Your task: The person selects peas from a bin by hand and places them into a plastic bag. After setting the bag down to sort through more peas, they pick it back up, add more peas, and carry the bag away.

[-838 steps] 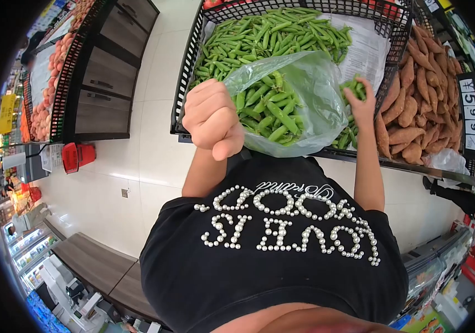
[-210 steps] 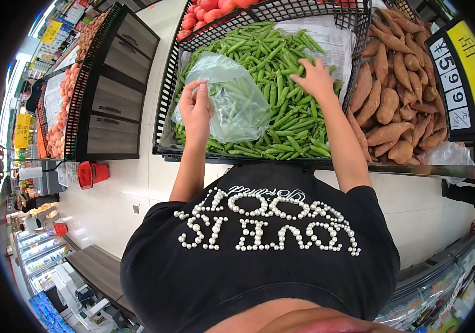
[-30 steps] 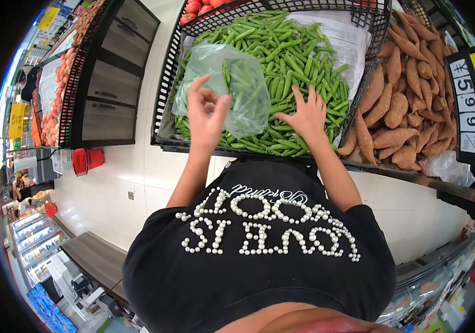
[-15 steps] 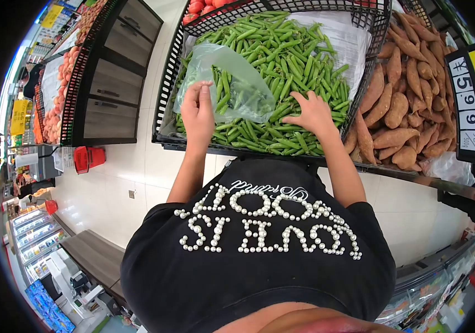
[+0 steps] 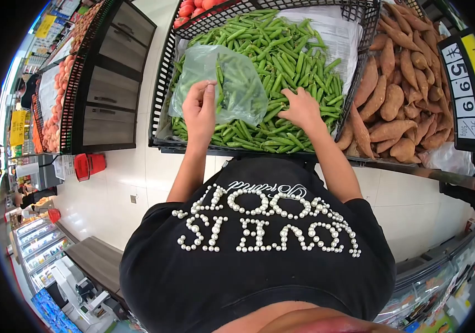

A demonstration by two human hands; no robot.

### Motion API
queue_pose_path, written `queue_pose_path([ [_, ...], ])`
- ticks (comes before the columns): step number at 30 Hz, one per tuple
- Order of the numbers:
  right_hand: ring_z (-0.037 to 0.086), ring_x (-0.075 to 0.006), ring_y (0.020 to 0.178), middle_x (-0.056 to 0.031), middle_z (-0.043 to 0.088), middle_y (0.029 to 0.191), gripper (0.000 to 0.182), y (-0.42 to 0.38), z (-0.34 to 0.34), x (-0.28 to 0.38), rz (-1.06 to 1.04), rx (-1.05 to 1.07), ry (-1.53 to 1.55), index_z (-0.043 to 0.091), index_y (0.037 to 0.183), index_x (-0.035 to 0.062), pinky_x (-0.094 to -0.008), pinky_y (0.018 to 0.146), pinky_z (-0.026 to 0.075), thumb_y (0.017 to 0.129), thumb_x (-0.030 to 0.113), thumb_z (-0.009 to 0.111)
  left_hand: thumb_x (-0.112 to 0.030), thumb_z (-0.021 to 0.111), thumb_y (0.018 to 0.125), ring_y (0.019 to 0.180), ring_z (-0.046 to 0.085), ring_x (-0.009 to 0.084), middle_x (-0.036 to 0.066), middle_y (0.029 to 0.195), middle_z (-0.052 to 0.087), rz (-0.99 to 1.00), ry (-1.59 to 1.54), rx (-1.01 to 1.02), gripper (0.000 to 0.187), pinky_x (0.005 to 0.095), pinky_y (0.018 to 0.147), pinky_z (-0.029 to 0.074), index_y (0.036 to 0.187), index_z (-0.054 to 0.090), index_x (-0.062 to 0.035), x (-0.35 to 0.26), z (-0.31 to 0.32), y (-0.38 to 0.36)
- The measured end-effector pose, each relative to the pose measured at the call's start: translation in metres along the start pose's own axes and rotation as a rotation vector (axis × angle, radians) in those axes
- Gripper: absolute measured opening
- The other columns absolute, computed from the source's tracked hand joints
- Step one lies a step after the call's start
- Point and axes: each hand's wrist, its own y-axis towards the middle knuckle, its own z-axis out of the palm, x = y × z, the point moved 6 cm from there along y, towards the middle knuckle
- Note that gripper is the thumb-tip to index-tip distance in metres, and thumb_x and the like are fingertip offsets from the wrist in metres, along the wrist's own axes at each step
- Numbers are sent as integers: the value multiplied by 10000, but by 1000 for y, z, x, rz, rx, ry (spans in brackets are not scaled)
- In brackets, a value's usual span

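Note:
My left hand (image 5: 199,110) is closed on the edge of a thin translucent plastic bag (image 5: 243,91), with thumb and fingers pinched together. The bag spreads over the left part of a heap of green pea pods (image 5: 290,61), and some pods show through its film. To the right of the bag, my right hand (image 5: 302,110) rests on the heap, touching pods. Its fingers are bent and stand apart from the thumb; I see no pod gripped between them. The pods lie on newspaper (image 5: 340,36) in a black plastic crate (image 5: 160,91).
Sweet potatoes (image 5: 395,105) are piled to the right of the crate, beside a price sign (image 5: 462,91). Tomatoes (image 5: 193,8) lie behind the crate. Dark cabinets (image 5: 110,89) and a red basket (image 5: 89,165) stand to the left across the aisle.
My right hand has moved slightly left and its spread fingers have drawn closer together. The plastic bag has shifted and looks rounder, still in my left hand. The view has turned slightly.

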Motion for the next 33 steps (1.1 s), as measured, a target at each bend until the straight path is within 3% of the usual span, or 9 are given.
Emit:
queue_pose_path([
  [10,606,-367,968,-168,521,1057,576,-4,3,-4,-73,-235,90,572,1259,234,-473,779,523,729,288,791,-127,549,1007,590,328,-8,-96,694,466,22,21,-17,149,198,509,227,1066,639,-24,-4,-7,-5],
  [13,607,-379,961,-173,499,1077,590,-6,5,1,-103,-114,42,559,1287,248,-472,783,524,745,261,791,-125,551,1006,590,328,-10,-96,697,470,17,6,-34,148,198,509,225,1067,638,-23,-5,-9,-7],
  [19,606,-386,955,-174,488,1089,582,-5,7,-3,-165,-141,137,558,1287,248,-474,800,525,752,223,787,-124,551,1006,587,327,-9,-95,704,477,34,9,-53,147,199,508,220,1062,637,-18,-5,-10,-4],
  [33,597,-390,1007,-183,530,1122,574,-20,-13,8,-325,-451,176,600,1189,199,-439,799,540,671,64,808,-120,548,1006,582,324,-8,-97,689,463,20,-8,-41,140,198,505,222,1057,636,-23,-4,-9,-6],
])
